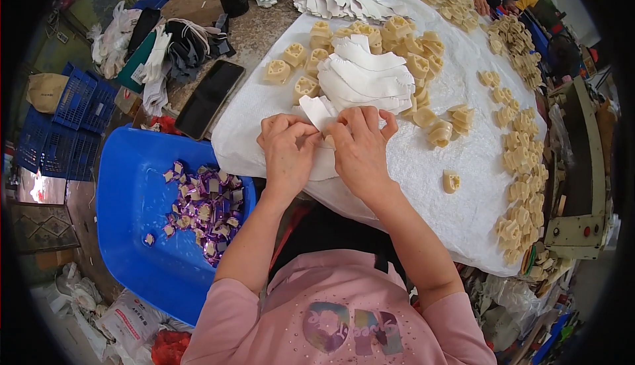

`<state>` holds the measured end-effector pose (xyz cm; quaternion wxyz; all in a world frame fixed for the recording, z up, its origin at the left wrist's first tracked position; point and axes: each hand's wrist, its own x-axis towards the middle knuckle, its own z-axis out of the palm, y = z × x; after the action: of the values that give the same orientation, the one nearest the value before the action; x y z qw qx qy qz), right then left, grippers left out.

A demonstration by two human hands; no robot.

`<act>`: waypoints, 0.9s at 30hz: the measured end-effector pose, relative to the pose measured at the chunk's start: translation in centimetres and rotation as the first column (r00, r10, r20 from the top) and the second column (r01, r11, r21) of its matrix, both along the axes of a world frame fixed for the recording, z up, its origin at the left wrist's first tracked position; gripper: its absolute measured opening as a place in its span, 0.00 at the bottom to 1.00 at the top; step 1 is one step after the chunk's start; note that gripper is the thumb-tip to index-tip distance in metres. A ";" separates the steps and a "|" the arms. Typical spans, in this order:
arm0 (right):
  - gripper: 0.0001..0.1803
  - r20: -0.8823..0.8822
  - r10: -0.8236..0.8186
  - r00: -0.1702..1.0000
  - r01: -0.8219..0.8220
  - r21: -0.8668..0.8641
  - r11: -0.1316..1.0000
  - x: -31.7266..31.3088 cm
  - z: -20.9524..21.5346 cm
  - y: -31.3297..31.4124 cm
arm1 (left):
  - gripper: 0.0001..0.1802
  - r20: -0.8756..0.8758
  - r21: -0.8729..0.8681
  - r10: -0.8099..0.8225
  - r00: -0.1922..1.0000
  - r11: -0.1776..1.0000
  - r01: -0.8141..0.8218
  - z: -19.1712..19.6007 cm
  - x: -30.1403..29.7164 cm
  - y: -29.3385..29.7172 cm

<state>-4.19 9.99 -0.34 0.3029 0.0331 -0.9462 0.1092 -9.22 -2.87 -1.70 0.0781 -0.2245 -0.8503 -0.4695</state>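
Observation:
My left hand (289, 153) and my right hand (361, 150) meet at the near edge of the covered table, fingers pinched together. Between them a small white cut-out strip (317, 109) stands up, gripped by both hands. A bit of beige shows under my right fingers; most of it is hidden. Just beyond lies a stack of curved white cut-outs with toothed edges (365, 77). Beige hollow moulded plastic pieces (306, 88) surround the stack at left, behind and right. A single beige piece (451, 182) lies apart, right of my right hand.
A blue tub (132, 232) at my left holds several purple-wrapped pieces (205, 209). A black phone (210, 99) rests on the table's left. More white cut-outs (347, 1) and beige piles (522, 160) line the far and right edges of the white cover (390, 232). Another person's hand (479, 1) is far right.

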 end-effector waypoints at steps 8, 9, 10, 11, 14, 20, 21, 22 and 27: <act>0.02 -0.003 -0.014 1.000 0.014 0.078 0.997 -0.2 0.2 -0.4 | 0.04 0.049 0.012 -0.039 0.998 0.999 0.038 -0.2 -0.2 -0.1; 0.02 0.003 -0.013 1.000 0.013 0.084 0.996 -0.2 0.3 -0.5 | 0.04 0.049 0.012 -0.038 0.998 0.999 0.037 -0.1 -0.1 -0.1; 0.02 0.010 -0.013 1.000 0.012 0.090 0.996 -0.2 0.3 -0.5 | 0.05 0.031 -0.003 -0.029 0.999 1.000 0.029 0.1 0.0 0.0; 0.02 0.011 -0.012 1.000 0.011 0.090 0.996 -0.2 0.3 -0.5 | 0.05 0.012 -0.019 -0.021 1.000 1.000 0.021 0.1 0.1 0.0; 0.02 0.035 -0.009 0.999 0.006 0.074 0.997 -0.3 0.4 -0.4 | 0.05 -0.035 -0.045 0.000 0.999 0.999 -0.001 0.1 0.2 0.2; 0.02 0.036 -0.002 0.999 0.000 0.060 0.998 -0.3 0.4 -0.3 | 0.05 -0.072 -0.016 0.017 0.997 1.000 -0.019 0.0 0.1 0.5; 0.02 0.048 -0.001 0.999 -0.001 0.058 0.998 -0.3 0.5 -0.3 | 0.05 -0.071 -0.015 0.017 0.997 1.000 -0.019 -0.1 0.1 0.5; 0.03 0.060 0.001 0.998 -0.004 0.056 0.998 -0.3 0.6 -0.3 | 0.05 -0.068 -0.005 0.023 0.997 1.000 -0.023 -0.2 0.1 0.6; 0.04 0.116 -0.001 0.993 -0.004 0.047 0.999 -0.3 1.4 -0.5 | 0.05 -0.069 0.018 0.022 0.997 1.000 -0.021 -0.3 0.1 0.5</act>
<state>-4.47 9.51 1.01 0.2466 0.0347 -0.9644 0.0888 -9.16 -2.35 -2.00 0.1145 -0.2308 -0.8454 -0.4679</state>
